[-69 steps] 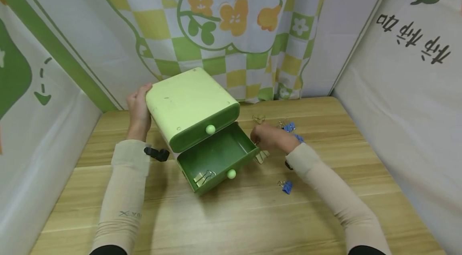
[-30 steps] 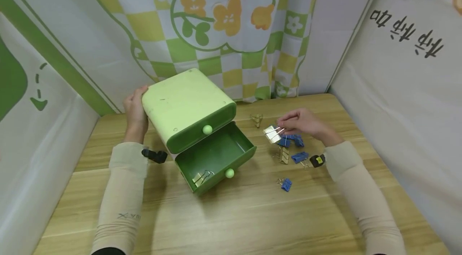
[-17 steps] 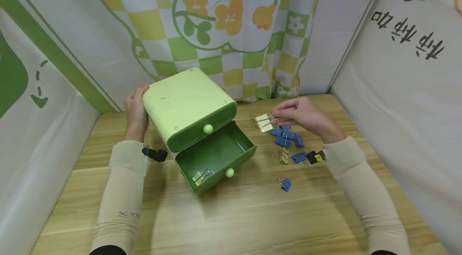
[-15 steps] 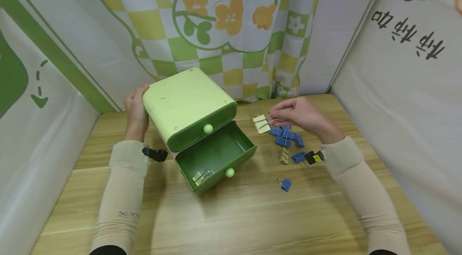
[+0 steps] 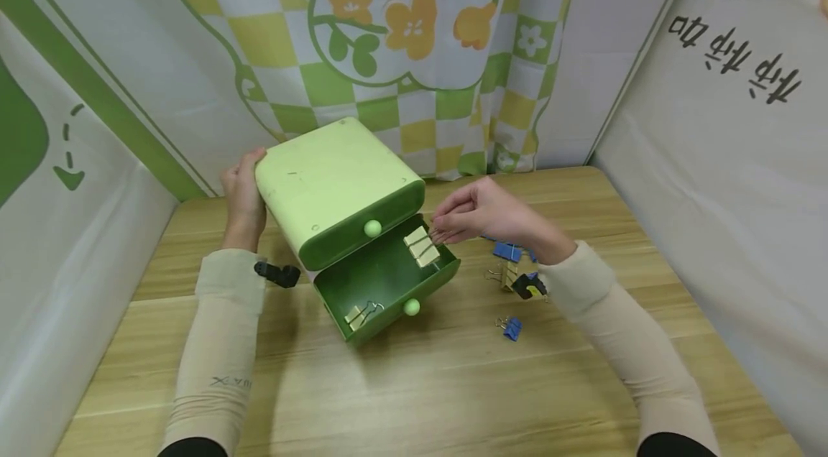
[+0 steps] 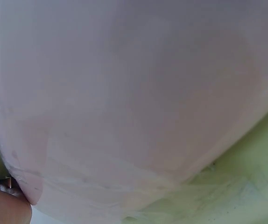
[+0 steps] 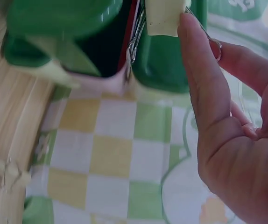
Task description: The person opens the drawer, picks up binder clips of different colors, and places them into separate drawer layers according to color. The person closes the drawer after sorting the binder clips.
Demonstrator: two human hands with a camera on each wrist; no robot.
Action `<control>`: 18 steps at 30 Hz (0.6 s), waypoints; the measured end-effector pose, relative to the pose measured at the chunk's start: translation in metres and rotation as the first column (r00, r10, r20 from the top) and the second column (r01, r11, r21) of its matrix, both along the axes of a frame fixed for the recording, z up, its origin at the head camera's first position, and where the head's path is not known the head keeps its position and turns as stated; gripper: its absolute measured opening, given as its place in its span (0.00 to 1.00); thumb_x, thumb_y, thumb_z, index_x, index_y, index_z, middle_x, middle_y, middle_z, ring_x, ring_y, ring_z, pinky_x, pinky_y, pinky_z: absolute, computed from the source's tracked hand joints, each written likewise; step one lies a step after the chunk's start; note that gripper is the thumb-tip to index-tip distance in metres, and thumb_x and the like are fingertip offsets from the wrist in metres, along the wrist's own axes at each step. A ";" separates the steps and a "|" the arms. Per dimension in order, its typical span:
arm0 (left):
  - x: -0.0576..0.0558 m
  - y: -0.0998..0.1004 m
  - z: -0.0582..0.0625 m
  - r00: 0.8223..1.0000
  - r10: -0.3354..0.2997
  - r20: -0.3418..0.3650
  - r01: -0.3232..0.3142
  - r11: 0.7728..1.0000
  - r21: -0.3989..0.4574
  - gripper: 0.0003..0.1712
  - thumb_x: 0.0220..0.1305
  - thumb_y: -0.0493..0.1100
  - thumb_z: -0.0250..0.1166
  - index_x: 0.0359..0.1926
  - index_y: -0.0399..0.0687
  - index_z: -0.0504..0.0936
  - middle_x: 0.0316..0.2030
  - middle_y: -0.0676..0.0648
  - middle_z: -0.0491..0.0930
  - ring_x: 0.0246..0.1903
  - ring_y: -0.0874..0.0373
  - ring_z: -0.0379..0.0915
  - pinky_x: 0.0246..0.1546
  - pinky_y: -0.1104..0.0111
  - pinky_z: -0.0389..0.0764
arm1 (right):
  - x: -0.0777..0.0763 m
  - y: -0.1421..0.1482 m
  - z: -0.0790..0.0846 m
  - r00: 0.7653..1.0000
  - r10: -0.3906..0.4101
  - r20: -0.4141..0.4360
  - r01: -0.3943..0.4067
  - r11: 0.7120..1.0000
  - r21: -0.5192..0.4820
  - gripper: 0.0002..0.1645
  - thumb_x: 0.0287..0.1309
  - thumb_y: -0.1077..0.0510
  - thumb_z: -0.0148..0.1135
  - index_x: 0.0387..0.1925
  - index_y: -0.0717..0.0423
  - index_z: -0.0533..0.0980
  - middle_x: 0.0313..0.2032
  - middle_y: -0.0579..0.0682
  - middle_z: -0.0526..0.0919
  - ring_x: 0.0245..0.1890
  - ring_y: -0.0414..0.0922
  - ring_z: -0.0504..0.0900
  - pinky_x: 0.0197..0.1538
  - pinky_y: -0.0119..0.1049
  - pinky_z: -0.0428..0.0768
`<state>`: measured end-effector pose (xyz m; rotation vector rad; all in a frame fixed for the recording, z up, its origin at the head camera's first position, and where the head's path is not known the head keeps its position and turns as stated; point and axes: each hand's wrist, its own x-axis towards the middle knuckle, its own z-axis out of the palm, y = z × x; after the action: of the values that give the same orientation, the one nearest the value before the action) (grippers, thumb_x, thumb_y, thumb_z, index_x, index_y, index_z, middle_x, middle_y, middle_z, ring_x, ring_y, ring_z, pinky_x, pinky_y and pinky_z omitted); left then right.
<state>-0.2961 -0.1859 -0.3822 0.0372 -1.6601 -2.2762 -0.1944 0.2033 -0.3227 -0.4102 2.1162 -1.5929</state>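
- Pinching a pale clip (image 5: pixel 422 247) by its wire handles, the right hand (image 5: pixel 485 214) has thumb and fingertips pressed together.
- That clip is over the right end of the lower drawer (image 5: pixel 371 266), which is pulled out from a light green box (image 5: pixel 339 184).
- The left hand (image 5: pixel 244 187) rests against the box's back left corner; its fingers are mostly hidden, so how far they bend cannot be told. Its wrist view is blurred.
- A second clip (image 5: pixel 354 317), also pale, lies in the drawer's front left corner.
- Above, the upper drawer (image 5: pixel 336 241) is pushed in; each drawer has a round knob (image 5: pixel 372 228).
- On the wooden surface (image 5: pixel 414 392), right of the box, are a gold clip (image 5: pixel 509 276), partly hidden blue clips (image 5: pixel 507 251) just beside it, and a lone blue clip (image 5: pixel 512 329) nearer the person.
- Behind hangs a checked curtain (image 5: pixel 414 19) with orange flowers.
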 end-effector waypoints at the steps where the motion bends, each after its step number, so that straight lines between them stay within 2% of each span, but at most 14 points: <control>1: 0.000 0.000 0.000 1.000 0.000 -0.002 0.000 1.000 -0.002 0.27 0.74 0.49 0.65 0.15 0.48 0.78 0.16 0.55 0.81 0.14 0.64 0.74 0.20 0.75 0.76 | 0.000 -0.005 -0.001 1.000 0.015 0.001 -0.015 1.000 0.004 0.14 0.71 0.67 0.64 0.53 0.72 0.82 0.44 0.62 0.92 0.43 0.50 0.94 0.51 0.48 0.90; 9: 0.000 0.000 0.000 1.000 -0.005 0.029 0.005 1.000 0.013 0.25 0.74 0.49 0.66 0.17 0.48 0.79 0.17 0.55 0.82 0.15 0.64 0.75 0.20 0.75 0.77 | 0.002 -0.034 -0.016 0.995 0.093 0.020 -0.094 0.994 0.051 0.11 0.72 0.67 0.63 0.50 0.71 0.83 0.44 0.63 0.92 0.43 0.51 0.93 0.56 0.57 0.87; 18: 0.000 -0.001 -0.001 1.000 -0.002 0.017 0.002 1.000 -0.010 0.25 0.74 0.50 0.65 0.18 0.48 0.80 0.17 0.55 0.81 0.15 0.64 0.74 0.21 0.75 0.76 | 0.007 -0.058 -0.033 0.984 0.176 0.021 -0.177 0.980 0.090 0.09 0.72 0.68 0.61 0.48 0.70 0.83 0.41 0.61 0.92 0.41 0.49 0.93 0.49 0.43 0.91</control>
<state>-0.2962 -0.1872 -0.3828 0.0526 -1.6811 -2.2746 -0.1871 0.1450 -0.3560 -0.5397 2.0709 -1.3901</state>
